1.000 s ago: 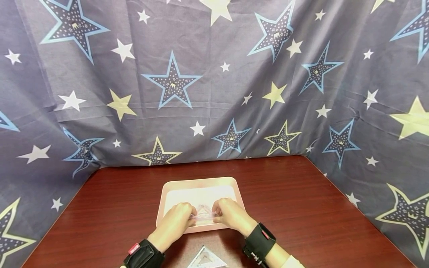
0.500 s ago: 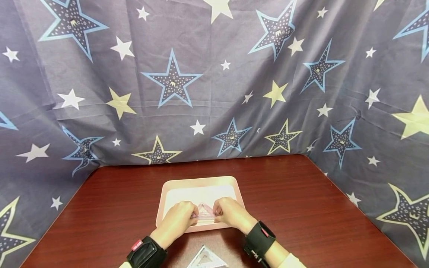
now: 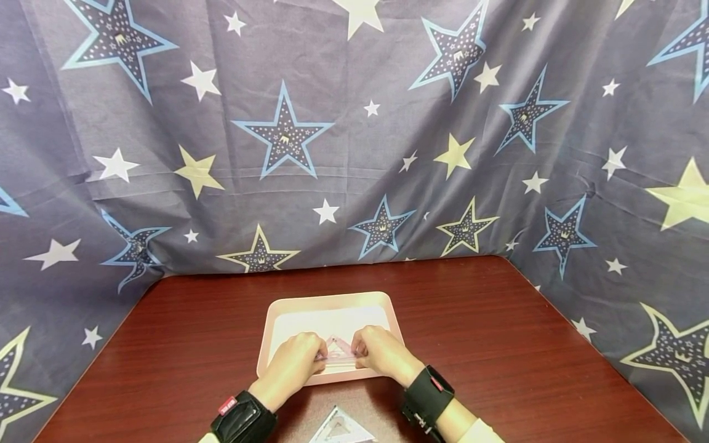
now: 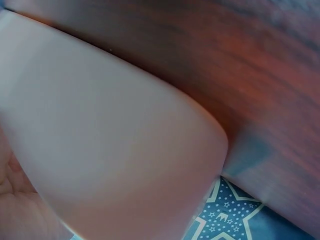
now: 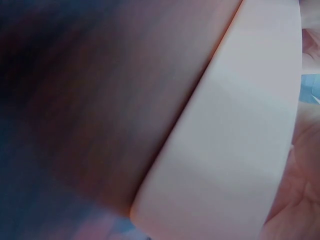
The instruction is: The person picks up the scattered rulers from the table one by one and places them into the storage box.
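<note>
head view: your left hand (image 3: 296, 360) and right hand (image 3: 384, 352) are over the near half of the pink tray (image 3: 329, 302), each pinching one side of a clear pinkish triangle ruler (image 3: 335, 346). that ruler sits between your fingertips, its peak toward the far side; whether it touches the tray's white bottom, you cannot tell. a clear triangle (image 3: 341, 426) lies on the dark red table (image 3: 471, 344), on the near side of the tray and apart from both hands. a black strap (image 3: 244, 419) circles your left wrist, a similar one your right. starry grey cloth (image 3: 354, 154) hangs at the far side, left and right. in both wrist views, the tray's outer wall hides your fingertips.
</note>
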Tool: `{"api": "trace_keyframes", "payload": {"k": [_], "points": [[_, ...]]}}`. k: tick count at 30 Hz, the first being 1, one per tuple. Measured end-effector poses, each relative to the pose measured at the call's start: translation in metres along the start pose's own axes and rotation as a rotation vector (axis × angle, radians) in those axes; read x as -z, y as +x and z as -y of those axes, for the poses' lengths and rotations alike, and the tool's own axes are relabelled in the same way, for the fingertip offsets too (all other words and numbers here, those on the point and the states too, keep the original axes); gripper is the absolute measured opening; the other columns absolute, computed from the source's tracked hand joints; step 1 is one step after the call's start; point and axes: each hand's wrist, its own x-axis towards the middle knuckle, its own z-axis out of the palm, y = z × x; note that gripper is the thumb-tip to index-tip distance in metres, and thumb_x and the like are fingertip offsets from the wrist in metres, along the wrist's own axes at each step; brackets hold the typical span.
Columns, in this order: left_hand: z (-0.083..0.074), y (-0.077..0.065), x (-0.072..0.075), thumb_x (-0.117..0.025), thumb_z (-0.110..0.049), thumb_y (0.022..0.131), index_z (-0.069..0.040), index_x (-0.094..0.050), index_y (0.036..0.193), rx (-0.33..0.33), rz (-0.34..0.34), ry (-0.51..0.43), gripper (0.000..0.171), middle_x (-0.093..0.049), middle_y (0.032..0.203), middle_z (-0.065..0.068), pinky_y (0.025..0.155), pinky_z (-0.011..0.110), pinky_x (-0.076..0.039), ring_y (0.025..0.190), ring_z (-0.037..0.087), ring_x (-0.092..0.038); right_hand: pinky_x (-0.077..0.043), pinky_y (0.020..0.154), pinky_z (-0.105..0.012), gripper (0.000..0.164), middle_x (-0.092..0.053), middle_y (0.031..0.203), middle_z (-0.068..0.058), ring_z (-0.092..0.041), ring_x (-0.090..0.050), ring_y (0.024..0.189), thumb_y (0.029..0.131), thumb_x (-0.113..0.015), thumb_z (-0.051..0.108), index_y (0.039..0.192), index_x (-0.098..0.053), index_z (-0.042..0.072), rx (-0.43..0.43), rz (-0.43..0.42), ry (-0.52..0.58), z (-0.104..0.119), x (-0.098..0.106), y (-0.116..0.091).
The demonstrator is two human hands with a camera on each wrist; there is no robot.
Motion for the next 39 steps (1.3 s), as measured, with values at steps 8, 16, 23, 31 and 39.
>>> {"api": "trace_keyframes", "payload": {"k": [8, 16, 23, 31, 39], "points": [[0.000, -0.001, 0.000, -0.087, -0.008, 0.067, -0.012, -0.071, 0.073, 0.026, -0.008, 0.006, 0.018, -0.065, 0.073, -0.003, 0.059, 0.031, -0.048, 0.067, 0.013, -0.061, -0.050, 0.068, -0.022, 0.018, -0.068, 0.078, -0.002, -0.008, -0.062, 0.072, 0.074, -0.082, -0.001, 0.083, -0.069, 0.006, 0.003, -0.019, 0.048, -0.003, 0.001, -0.001], [-0.005, -0.002, 0.009, -0.086, -0.009, 0.070, -0.012, -0.073, 0.079, 0.057, -0.010, 0.004, 0.016, -0.067, 0.079, -0.001, 0.064, 0.035, -0.052, 0.075, 0.019, -0.066, -0.049, 0.068, -0.022, 0.014, -0.064, 0.080, -0.005, -0.013, -0.060, 0.076, 0.079, -0.079, 0.002, 0.089, -0.069, 0.003, 0.062, -0.093, 0.021, -0.003, 0.006, -0.008], [-0.012, -0.005, 0.022, -0.086, -0.016, 0.074, -0.014, -0.073, 0.085, 0.032, -0.027, 0.023, 0.017, -0.068, 0.083, -0.006, 0.065, 0.029, -0.052, 0.077, 0.013, -0.066, -0.049, 0.069, -0.022, 0.021, -0.063, 0.087, -0.007, -0.017, -0.062, 0.080, 0.082, -0.076, 0.005, 0.100, -0.067, 0.001, 0.119, -0.124, 0.051, 0.007, 0.021, -0.022], [-0.029, -0.010, 0.044, -0.085, -0.020, 0.074, -0.017, -0.074, 0.086, -0.050, -0.078, 0.048, 0.017, -0.068, 0.087, -0.009, 0.067, 0.029, -0.053, 0.083, 0.010, -0.066, -0.050, 0.073, -0.023, 0.022, -0.063, 0.090, -0.006, -0.018, -0.061, 0.082, 0.084, -0.077, 0.012, 0.100, -0.065, 0.005, 0.202, -0.150, 0.000, 0.023, 0.040, -0.040], [-0.042, -0.026, 0.056, -0.082, -0.021, 0.078, -0.018, -0.074, 0.090, -0.116, -0.051, -0.002, 0.015, -0.067, 0.087, -0.010, 0.071, 0.029, -0.053, 0.084, 0.007, -0.064, -0.047, 0.074, -0.020, 0.036, -0.059, 0.091, 0.001, -0.011, -0.056, 0.083, 0.086, -0.076, 0.036, 0.106, -0.064, 0.009, 0.232, -0.016, -0.053, 0.037, 0.047, -0.062]]}}
